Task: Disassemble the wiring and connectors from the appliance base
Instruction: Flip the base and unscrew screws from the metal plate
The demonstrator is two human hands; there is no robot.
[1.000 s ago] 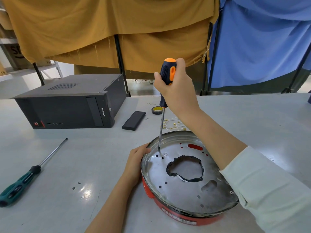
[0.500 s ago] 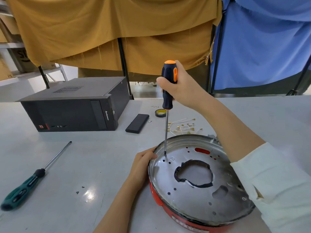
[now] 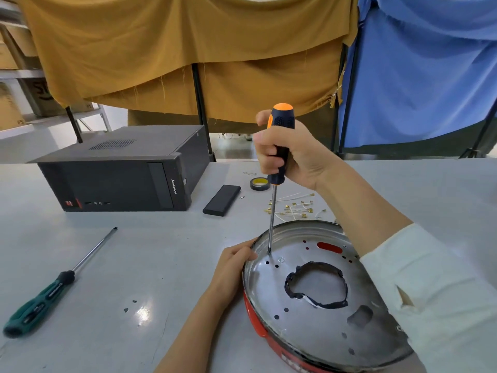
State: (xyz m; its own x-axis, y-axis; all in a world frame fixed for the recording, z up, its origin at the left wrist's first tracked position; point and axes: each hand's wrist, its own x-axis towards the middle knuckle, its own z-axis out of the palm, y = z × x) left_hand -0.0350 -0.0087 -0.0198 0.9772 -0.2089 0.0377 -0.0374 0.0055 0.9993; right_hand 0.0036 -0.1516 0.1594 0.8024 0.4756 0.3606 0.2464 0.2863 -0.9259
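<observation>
A workshop is suggested by a grey worktable (image 3: pixel 80 265), a spare green-handled screwdriver (image 3: pixel 51 289), a black desktop computer case (image 3: pixel 121 173) and draped ochre cloth partitions (image 3: pixel 188 49)

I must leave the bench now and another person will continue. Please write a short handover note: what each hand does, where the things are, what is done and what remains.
Right hand: grips the orange-black screwdriver upright, tip down on the metal plate near its left rim.
Left hand: holds the left rim of the appliance base and steadies it.
Things: the base lies on the table; loose wires with brass connectors lie behind it; a green screwdriver lies unused at the left.
Done: some wires and connectors are already out.
Left: work the fastener under the tip, then check for remaining wiring; the underside is hidden.
</observation>
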